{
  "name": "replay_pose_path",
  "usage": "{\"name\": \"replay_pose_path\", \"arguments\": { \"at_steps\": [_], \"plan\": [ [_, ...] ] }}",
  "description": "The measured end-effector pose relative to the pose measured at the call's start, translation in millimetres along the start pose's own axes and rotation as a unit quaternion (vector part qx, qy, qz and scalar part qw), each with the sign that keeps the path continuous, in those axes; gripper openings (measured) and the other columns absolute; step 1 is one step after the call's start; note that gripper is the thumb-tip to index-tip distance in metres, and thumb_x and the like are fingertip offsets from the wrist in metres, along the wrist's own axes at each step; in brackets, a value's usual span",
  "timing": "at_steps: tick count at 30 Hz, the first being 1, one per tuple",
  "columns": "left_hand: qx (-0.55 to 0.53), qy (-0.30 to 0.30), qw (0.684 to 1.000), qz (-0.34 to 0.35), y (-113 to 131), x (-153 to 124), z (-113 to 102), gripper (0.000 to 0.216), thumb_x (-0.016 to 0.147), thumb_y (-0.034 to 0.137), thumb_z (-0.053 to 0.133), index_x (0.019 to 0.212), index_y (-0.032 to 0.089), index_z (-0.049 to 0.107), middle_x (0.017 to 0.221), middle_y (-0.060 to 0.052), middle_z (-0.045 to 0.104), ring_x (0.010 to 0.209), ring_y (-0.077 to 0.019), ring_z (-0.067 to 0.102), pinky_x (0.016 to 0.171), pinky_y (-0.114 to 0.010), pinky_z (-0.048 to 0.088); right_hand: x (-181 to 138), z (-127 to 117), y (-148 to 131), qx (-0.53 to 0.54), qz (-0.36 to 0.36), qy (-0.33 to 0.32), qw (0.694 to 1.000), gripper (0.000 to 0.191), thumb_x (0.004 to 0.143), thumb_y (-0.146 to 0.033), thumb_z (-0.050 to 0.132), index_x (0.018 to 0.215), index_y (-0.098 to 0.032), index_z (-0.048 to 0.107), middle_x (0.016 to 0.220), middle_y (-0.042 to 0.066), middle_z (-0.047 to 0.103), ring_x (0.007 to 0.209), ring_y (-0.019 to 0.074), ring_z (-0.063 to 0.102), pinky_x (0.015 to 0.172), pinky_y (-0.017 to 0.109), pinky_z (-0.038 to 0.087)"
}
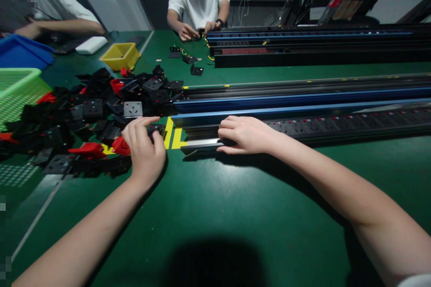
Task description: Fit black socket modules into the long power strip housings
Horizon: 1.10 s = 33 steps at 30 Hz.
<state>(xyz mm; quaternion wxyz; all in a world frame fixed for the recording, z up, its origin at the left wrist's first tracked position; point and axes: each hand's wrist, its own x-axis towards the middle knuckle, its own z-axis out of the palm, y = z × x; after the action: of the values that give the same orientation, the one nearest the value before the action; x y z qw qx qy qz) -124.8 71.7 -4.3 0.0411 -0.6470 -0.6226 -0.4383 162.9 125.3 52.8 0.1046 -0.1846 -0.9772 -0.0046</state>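
Observation:
My left hand (145, 147) is at the right end of a heap of black and red socket modules (92, 108). Its thumb and fingers curve around a black socket module (155, 131), partly hidden by the hand. Over the nearest long black rail (202, 143), my right hand (244, 135) lies with curled fingers, the thumb at the near edge; what is under the palm is hidden. To the right of this hand, a row of black sockets with small red parts (313, 125) sits in the rail.
Blue-edged rails (235, 111) lie behind. Yellow tape (177, 138) marks the green table (215, 215). A green basket (22, 74), blue bin (23, 49) and yellow bin (120, 56) stand left. Across the table, a person's hands (188, 31) work beside more rails (286, 58); another person sits left.

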Motion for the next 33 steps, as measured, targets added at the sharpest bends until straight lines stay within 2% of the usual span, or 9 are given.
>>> {"name": "replay_pose_path", "arguments": {
  "at_steps": [6, 11, 15, 20, 23, 25, 30, 33],
  "plan": [
    [0.012, 0.002, 0.997, -0.080, -12.9, 0.7, 2.0, 0.033, 0.088, 0.019, 0.050, 0.120, 0.019, 0.056, 0.123, -0.015, 0.057, 0.124, -0.0330, 0.047, 0.109, -0.054, 0.035, 0.6, 0.5, 0.1, -0.005, -0.003, 0.000, 1.000, 0.036, 0.099, -0.049, 0.046, 0.091, -0.018, 0.061, 0.092, 0.007, 0.062, 0.084, 0.0196, 0.053, 0.073, 0.031, 0.038],
    [0.003, -0.018, 0.991, -0.134, -19.9, 2.2, 4.4, 0.030, 0.088, 0.027, 0.054, 0.117, 0.021, 0.055, 0.125, -0.012, 0.056, 0.126, -0.0320, 0.047, 0.111, -0.053, 0.035, 0.7, 0.3, -0.6, -0.004, -0.002, 0.002, 1.000, 0.036, 0.098, -0.049, 0.047, 0.091, -0.018, 0.061, 0.092, 0.007, 0.063, 0.084, 0.0198, 0.053, 0.073, 0.031, 0.038],
    [0.003, -0.047, 0.982, -0.184, -22.1, 2.7, 7.6, 0.037, 0.087, 0.036, 0.057, 0.120, 0.020, 0.054, 0.124, -0.013, 0.056, 0.124, -0.0325, 0.048, 0.108, -0.053, 0.039, 0.8, 0.0, -0.9, -0.006, 0.000, 0.002, 1.000, 0.036, 0.098, -0.049, 0.047, 0.091, -0.017, 0.061, 0.092, 0.007, 0.063, 0.084, 0.0199, 0.053, 0.073, 0.031, 0.038],
    [-0.002, -0.084, 0.980, -0.179, -22.1, 2.5, 10.3, 0.053, 0.086, 0.048, 0.059, 0.129, 0.018, 0.050, 0.120, -0.015, 0.057, 0.119, -0.0326, 0.052, 0.102, -0.050, 0.043, 1.0, -0.8, -1.4, -0.006, 0.003, -0.001, 1.000, 0.035, 0.098, -0.049, 0.048, 0.091, -0.018, 0.061, 0.092, 0.007, 0.063, 0.084, 0.0199, 0.053, 0.073, 0.031, 0.038],
    [-0.013, -0.095, 0.981, -0.168, -23.4, 3.1, 10.4, 0.054, 0.084, 0.053, 0.062, 0.126, 0.021, 0.054, 0.113, -0.012, 0.060, 0.113, -0.0315, 0.055, 0.099, -0.048, 0.045, 0.3, -1.3, -1.0, -0.001, 0.004, -0.004, 1.000, 0.035, 0.098, -0.049, 0.048, 0.091, -0.018, 0.061, 0.093, 0.008, 0.063, 0.085, 0.0200, 0.053, 0.072, 0.031, 0.038],
    [-0.034, -0.103, 0.980, -0.166, -24.8, 3.8, 10.4, 0.048, 0.084, 0.054, 0.061, 0.120, 0.022, 0.058, 0.107, -0.010, 0.062, 0.105, -0.0290, 0.057, 0.095, -0.045, 0.046, -0.3, -1.3, -0.7, 0.001, 0.005, -0.005, 1.000, 0.035, 0.098, -0.049, 0.048, 0.091, -0.018, 0.061, 0.093, 0.008, 0.063, 0.085, 0.0201, 0.053, 0.072, 0.031, 0.038],
    [-0.136, -0.114, 0.965, -0.191, -25.8, 6.9, 10.7, 0.033, 0.094, 0.047, 0.043, 0.105, 0.024, 0.063, 0.098, -0.005, 0.064, 0.090, -0.0229, 0.059, 0.083, -0.036, 0.048, -0.2, -1.1, -0.8, 0.000, 0.008, -0.009, 1.000, 0.036, 0.098, -0.050, 0.047, 0.091, -0.018, 0.061, 0.093, 0.008, 0.062, 0.086, 0.0202, 0.053, 0.072, 0.031, 0.038],
    [-0.186, -0.119, 0.952, -0.212, -23.9, 9.1, 9.9, 0.028, 0.091, 0.042, 0.045, 0.098, 0.024, 0.065, 0.094, -0.003, 0.065, 0.087, -0.0222, 0.059, 0.079, -0.034, 0.048, 0.6, -1.2, -1.1, 0.002, 0.008, -0.009, 1.000, 0.036, 0.098, -0.050, 0.048, 0.091, -0.017, 0.061, 0.093, 0.008, 0.063, 0.086, 0.0202, 0.053, 0.072, 0.031, 0.038]
  ]
}}
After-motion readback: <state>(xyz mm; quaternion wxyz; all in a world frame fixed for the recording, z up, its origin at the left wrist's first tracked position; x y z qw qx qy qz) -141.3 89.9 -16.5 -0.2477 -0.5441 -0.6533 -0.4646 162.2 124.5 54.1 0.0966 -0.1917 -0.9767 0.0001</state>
